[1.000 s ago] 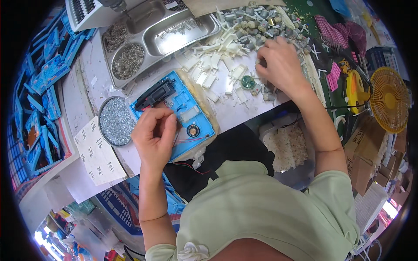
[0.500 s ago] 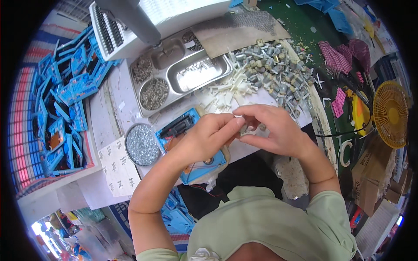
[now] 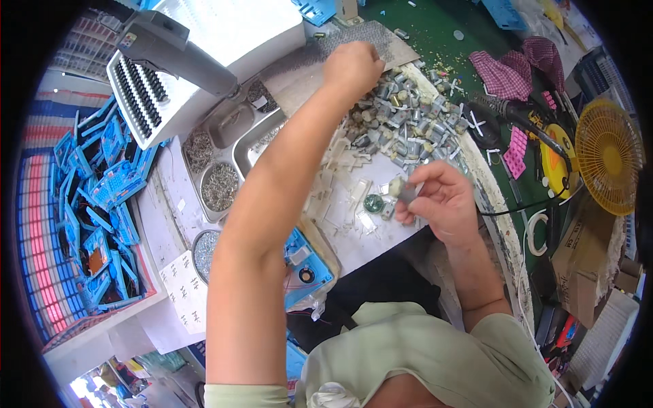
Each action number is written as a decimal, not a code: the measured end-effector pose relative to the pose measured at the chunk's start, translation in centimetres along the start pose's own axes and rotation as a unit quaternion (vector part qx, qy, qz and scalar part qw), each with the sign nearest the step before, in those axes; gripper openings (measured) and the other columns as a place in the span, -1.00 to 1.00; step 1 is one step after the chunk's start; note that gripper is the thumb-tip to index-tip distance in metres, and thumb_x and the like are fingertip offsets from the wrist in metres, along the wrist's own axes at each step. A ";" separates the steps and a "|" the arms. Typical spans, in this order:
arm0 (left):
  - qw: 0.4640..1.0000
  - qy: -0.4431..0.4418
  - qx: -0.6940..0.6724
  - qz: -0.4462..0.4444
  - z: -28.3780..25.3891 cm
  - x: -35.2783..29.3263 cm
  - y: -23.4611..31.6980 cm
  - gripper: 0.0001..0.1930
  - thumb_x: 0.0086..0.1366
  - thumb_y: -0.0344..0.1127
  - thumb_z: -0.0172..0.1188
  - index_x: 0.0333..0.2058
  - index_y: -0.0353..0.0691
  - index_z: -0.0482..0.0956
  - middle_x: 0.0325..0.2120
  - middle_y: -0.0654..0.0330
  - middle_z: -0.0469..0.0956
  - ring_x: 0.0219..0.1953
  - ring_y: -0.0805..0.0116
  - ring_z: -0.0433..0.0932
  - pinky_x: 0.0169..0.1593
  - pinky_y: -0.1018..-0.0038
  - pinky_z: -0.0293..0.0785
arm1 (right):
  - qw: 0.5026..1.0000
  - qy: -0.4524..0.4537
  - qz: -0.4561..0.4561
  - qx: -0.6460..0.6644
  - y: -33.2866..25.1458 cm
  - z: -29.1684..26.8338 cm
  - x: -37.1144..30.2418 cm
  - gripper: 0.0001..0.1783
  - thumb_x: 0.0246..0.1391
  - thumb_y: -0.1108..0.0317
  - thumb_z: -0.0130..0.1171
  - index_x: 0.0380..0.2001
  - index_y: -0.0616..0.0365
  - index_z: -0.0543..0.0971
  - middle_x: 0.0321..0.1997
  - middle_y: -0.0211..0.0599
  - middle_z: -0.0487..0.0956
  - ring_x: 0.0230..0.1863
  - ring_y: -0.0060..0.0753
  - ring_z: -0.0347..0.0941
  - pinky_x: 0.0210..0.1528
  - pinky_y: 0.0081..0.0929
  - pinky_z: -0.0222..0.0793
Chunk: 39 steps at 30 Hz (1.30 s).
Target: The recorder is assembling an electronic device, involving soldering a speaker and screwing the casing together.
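My left hand [image 3: 354, 66] is stretched far forward over a flat sheet [image 3: 299, 81] covered with rows of tiny dark pieces. Its fingers are curled down and closed, and whatever they hold is hidden. In front of my body my right hand [image 3: 443, 204] pinches a small motor [image 3: 407, 193], a grey metal can with a yellowish end, between thumb and fingers. A large pile of similar motors [image 3: 398, 122] lies beyond that hand. Under it, on the white table, are white and clear plastic parts [image 3: 359, 194] and a small round green piece [image 3: 373, 202].
Left of my forearm stand a metal tray [image 3: 212, 132] with small screws and a round dish [image 3: 204, 248] of tiny metal parts. A blue casing [image 3: 305, 268] lies near me. A crate of blue casings [image 3: 112, 177] is at far left; a grey machine arm [image 3: 180, 58] overhangs the tray.
My hands were together over the near table edge. My left hand has moved away, far forward to the sheet. The right hand stays near, slightly right, with the motor; the view has shifted.
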<state>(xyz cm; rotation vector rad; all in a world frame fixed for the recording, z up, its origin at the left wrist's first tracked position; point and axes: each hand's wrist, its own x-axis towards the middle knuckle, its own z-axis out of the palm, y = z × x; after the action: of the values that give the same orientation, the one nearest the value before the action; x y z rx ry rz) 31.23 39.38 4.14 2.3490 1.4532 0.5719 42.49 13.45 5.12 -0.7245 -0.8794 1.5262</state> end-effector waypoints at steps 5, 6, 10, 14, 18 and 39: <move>0.993 -0.041 0.106 -0.032 3.5 4.3 2.5 -0.70 0.13 -0.06 0.35 -0.24 -0.10 0.77 -0.21 0.02 0.71 -0.13 0.01 0.68 -0.02 0.17 0.60 | 0.997 -0.014 0.038 0.065 0.1 -1.4 -1.7 -0.80 0.26 0.47 0.19 -0.09 0.30 0.50 -0.28 0.04 0.68 -0.31 -0.19 0.71 -0.37 -0.45 0.65; 0.993 -0.036 0.110 -0.031 3.6 4.4 2.7 -0.70 0.13 -0.07 0.34 -0.24 -0.10 0.77 -0.22 0.01 0.71 -0.12 0.00 0.68 -0.02 0.17 0.61 | 0.997 -0.009 0.053 0.059 0.0 -1.7 -1.9 -0.84 0.28 0.45 0.17 -0.14 0.30 0.49 -0.29 0.05 0.68 -0.35 -0.17 0.71 -0.41 -0.45 0.66; 0.994 -0.026 0.097 -0.031 4.3 4.9 2.2 -0.74 0.13 -0.14 0.30 -0.26 -0.12 0.76 -0.24 -0.02 0.71 -0.12 -0.03 0.68 -0.03 0.15 0.61 | 0.994 -0.001 0.070 0.078 0.3 -2.4 -2.1 -0.85 0.27 0.42 0.19 -0.20 0.26 0.47 -0.31 0.05 0.68 -0.39 -0.18 0.70 -0.44 -0.44 0.64; 0.997 0.011 0.076 -0.029 4.5 4.4 2.2 -0.74 0.14 -0.18 0.26 -0.23 -0.12 0.75 -0.26 -0.05 0.70 -0.15 -0.06 0.68 -0.04 0.12 0.60 | 0.997 0.026 0.052 0.045 0.5 -2.3 -1.7 -0.83 0.27 0.37 0.21 -0.25 0.21 0.45 -0.40 -0.07 0.66 -0.48 -0.27 0.66 -0.50 -0.44 0.59; 0.996 0.086 0.005 -0.009 1.9 1.7 2.2 -0.78 0.20 -0.17 0.29 -0.27 -0.16 0.73 -0.27 -0.06 0.70 -0.18 -0.07 0.68 -0.08 0.14 0.61 | 0.996 0.057 0.027 0.066 1.2 -1.7 -1.3 -0.82 0.24 0.36 0.25 -0.29 0.16 0.44 -0.47 -0.27 0.58 -0.50 -0.41 0.58 -0.49 -0.47 0.52; 0.838 0.107 -0.495 -0.202 -10.6 -39.1 -1.3 -0.80 0.24 -0.65 0.27 -0.15 -0.46 0.62 -0.21 0.11 0.59 -0.29 0.48 0.59 -0.22 0.59 0.53 | 0.753 -0.197 0.071 -0.623 0.4 -0.2 3.4 -0.60 0.08 0.45 0.17 0.03 0.00 0.56 -0.52 -0.29 0.51 -0.44 -0.25 0.47 -0.33 -0.32 0.37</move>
<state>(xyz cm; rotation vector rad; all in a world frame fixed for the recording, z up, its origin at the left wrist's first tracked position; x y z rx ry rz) 9.29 5.38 6.25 1.1627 1.2193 1.1354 41.98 16.84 4.84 -1.4389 -2.2821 1.0495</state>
